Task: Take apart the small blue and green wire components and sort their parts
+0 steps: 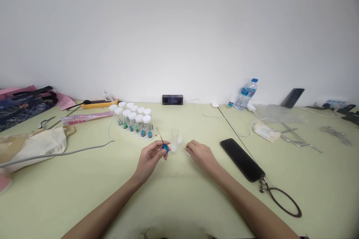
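My left hand (151, 157) pinches a small shiny blue ball-like piece (165, 148) between thumb and fingers. A thin dark stem (160, 135) rises from it, with a tiny red dot near its upper end. Just right of that hand, an uncapped clear tube (174, 140) stands upright on the table. Beside the tube's base lies a white cap (180, 140). My right hand (200, 153) rests low over the table right of the tube, fingers closed together. A thin pale sliver shows under its fingertips; what it is, I cannot make out.
Several white-capped clear tubes (131, 117) with blue and green pieces stand in a group at left. A black phone (242, 160) with a strap lies right of my right arm. Farther back are a water bottle (246, 95), cables and a yellow power strip (98, 104).
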Action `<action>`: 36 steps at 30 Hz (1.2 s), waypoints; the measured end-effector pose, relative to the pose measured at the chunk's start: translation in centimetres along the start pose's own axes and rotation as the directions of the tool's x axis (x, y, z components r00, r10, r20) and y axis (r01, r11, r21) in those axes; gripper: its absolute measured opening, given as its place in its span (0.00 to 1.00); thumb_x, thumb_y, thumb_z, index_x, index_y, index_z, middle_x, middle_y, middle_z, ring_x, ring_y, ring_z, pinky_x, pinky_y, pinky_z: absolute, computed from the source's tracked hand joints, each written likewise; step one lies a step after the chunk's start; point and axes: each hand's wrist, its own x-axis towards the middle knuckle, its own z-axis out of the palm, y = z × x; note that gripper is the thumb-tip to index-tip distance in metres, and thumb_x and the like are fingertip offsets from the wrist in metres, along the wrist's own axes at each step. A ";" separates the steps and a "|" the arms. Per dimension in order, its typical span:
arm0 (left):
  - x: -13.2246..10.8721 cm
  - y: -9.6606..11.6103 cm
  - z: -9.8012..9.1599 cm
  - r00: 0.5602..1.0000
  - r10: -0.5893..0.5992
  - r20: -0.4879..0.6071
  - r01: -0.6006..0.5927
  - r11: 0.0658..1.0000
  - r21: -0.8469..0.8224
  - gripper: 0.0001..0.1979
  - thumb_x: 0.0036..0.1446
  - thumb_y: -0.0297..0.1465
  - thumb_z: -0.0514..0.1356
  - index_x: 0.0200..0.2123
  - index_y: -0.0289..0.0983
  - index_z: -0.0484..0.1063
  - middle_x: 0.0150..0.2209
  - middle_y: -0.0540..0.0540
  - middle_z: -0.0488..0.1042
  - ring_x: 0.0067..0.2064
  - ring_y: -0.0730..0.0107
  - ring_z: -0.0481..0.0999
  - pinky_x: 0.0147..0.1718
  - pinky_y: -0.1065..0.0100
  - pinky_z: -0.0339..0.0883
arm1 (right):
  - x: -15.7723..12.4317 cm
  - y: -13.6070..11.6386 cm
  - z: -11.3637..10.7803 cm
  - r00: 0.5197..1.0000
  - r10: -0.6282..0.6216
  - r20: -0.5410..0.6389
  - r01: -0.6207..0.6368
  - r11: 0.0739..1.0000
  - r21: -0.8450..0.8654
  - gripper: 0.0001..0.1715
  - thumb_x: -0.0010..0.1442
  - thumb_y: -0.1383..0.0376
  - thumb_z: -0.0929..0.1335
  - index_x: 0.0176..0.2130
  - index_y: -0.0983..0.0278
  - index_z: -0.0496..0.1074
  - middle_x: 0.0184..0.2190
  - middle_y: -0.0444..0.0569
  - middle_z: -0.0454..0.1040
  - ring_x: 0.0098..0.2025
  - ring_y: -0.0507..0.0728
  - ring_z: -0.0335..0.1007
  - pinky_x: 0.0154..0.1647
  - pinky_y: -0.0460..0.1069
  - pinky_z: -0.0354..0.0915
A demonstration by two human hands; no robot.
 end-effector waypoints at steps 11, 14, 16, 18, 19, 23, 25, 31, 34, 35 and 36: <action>0.4 -0.3 -0.2 0.999 0.022 0.036 -0.027 0.987 0.158 0.06 0.54 0.32 0.62 0.34 0.36 0.71 0.38 0.45 0.72 0.32 0.72 0.69 0.28 0.71 0.66 | 0.0 0.5 0.8 0.998 -0.055 0.021 0.056 0.997 -0.053 0.12 0.67 0.65 0.59 0.35 0.64 0.67 0.34 0.48 0.69 0.32 0.53 0.68 0.30 0.47 0.56; 0.9 -0.3 -0.6 1.000 -0.001 -0.014 0.004 0.963 0.271 0.08 0.50 0.33 0.65 0.33 0.36 0.72 0.33 0.47 0.72 0.32 0.71 0.70 0.32 0.69 0.67 | -0.3 0.5 1.4 0.996 -0.078 0.046 0.082 0.992 -0.092 0.07 0.65 0.70 0.61 0.35 0.65 0.66 0.35 0.49 0.69 0.32 0.55 0.67 0.28 0.48 0.55; 1.0 -0.4 -0.8 0.999 -0.013 -0.037 0.022 0.962 0.274 0.10 0.48 0.34 0.66 0.33 0.36 0.72 0.33 0.47 0.73 0.33 0.70 0.72 0.35 0.68 0.68 | -0.6 0.3 1.6 0.994 -0.094 0.059 0.100 0.988 -0.121 0.07 0.62 0.75 0.60 0.35 0.66 0.65 0.35 0.51 0.68 0.33 0.56 0.66 0.28 0.48 0.54; 1.0 -0.4 -0.7 0.999 -0.020 -0.036 0.029 0.966 0.258 0.10 0.46 0.33 0.67 0.32 0.36 0.72 0.33 0.47 0.75 0.34 0.68 0.73 0.37 0.66 0.69 | -0.9 0.1 1.7 0.991 -0.108 0.074 0.117 0.983 -0.140 0.11 0.59 0.79 0.60 0.37 0.66 0.65 0.35 0.52 0.68 0.33 0.56 0.66 0.29 0.49 0.55; 0.9 -0.5 -0.6 0.999 -0.025 -0.029 0.031 0.969 0.246 0.10 0.45 0.33 0.68 0.31 0.36 0.72 0.32 0.47 0.75 0.34 0.68 0.74 0.37 0.66 0.69 | -0.9 0.0 1.7 0.990 -0.112 0.081 0.123 0.982 -0.147 0.12 0.58 0.80 0.60 0.37 0.66 0.64 0.35 0.52 0.68 0.33 0.56 0.66 0.29 0.49 0.55; 0.6 -0.5 -0.2 0.997 -0.081 0.005 0.079 0.985 0.151 0.10 0.43 0.31 0.68 0.29 0.36 0.71 0.28 0.48 0.74 0.31 0.70 0.72 0.31 0.68 0.69 | -0.8 0.2 1.8 0.989 -0.101 0.105 0.117 0.980 -0.160 0.14 0.56 0.83 0.59 0.37 0.67 0.64 0.35 0.53 0.68 0.33 0.57 0.66 0.29 0.49 0.54; 0.5 -0.4 -0.1 0.994 -0.109 0.005 0.108 0.989 0.098 0.11 0.43 0.30 0.68 0.30 0.35 0.70 0.26 0.50 0.72 0.28 0.72 0.71 0.27 0.70 0.67 | -0.7 0.3 2.0 0.990 -0.085 0.110 0.102 0.982 -0.159 0.15 0.56 0.83 0.58 0.37 0.67 0.64 0.35 0.54 0.68 0.32 0.57 0.66 0.28 0.49 0.53; 0.8 -0.4 -0.3 0.989 -0.148 -0.025 0.149 0.989 0.021 0.12 0.42 0.27 0.68 0.30 0.35 0.68 0.26 0.51 0.71 0.27 0.75 0.69 0.25 0.73 0.64 | -0.2 0.2 2.5 0.995 -0.026 0.099 0.037 0.993 -0.112 0.12 0.61 0.78 0.57 0.39 0.65 0.63 0.34 0.51 0.69 0.30 0.56 0.65 0.26 0.49 0.50; 0.8 -0.5 -0.3 0.991 -0.133 -0.030 0.134 0.991 0.008 0.13 0.42 0.28 0.68 0.29 0.36 0.66 0.27 0.52 0.70 0.27 0.76 0.68 0.24 0.73 0.63 | -0.1 0.0 2.5 0.996 -0.006 0.094 0.014 0.997 -0.080 0.12 0.63 0.76 0.56 0.41 0.64 0.62 0.35 0.50 0.70 0.30 0.55 0.66 0.26 0.48 0.49; 0.7 -0.6 -0.3 0.992 -0.119 -0.032 0.120 0.993 0.014 0.14 0.42 0.29 0.69 0.28 0.36 0.65 0.28 0.52 0.70 0.27 0.76 0.68 0.24 0.72 0.64 | 0.0 0.0 2.5 0.996 -0.005 0.094 0.011 0.997 -0.072 0.12 0.63 0.76 0.57 0.41 0.64 0.63 0.36 0.50 0.70 0.31 0.55 0.66 0.26 0.48 0.49; 0.7 -0.7 -0.2 0.995 -0.099 -0.032 0.100 0.994 0.032 0.14 0.42 0.29 0.69 0.27 0.36 0.65 0.29 0.51 0.70 0.28 0.76 0.68 0.26 0.72 0.65 | 0.0 0.0 2.5 0.996 -0.006 0.093 0.012 0.998 -0.065 0.11 0.63 0.76 0.57 0.41 0.64 0.63 0.37 0.50 0.70 0.32 0.55 0.66 0.27 0.48 0.49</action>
